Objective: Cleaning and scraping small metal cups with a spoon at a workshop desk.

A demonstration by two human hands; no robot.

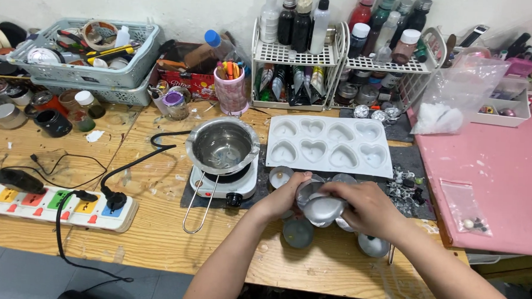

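A small heart-shaped silver metal tin (322,209) is gripped between the left hand (286,195) and right hand (365,206), its long axis running left-right, point tilted downward. Just beyond lies a white heart-cavity silicone mould (329,145).

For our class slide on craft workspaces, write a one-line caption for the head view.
Both hands, left hand and right hand, hold a silver heart-shaped tin beside a white heart mould and a small melting pot.

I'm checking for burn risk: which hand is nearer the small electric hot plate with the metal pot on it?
Left. The left hand is just right of the hot plate, close to its edge. The right hand is farther right, on the other side of the silver heart-shaped tin both hands hold.
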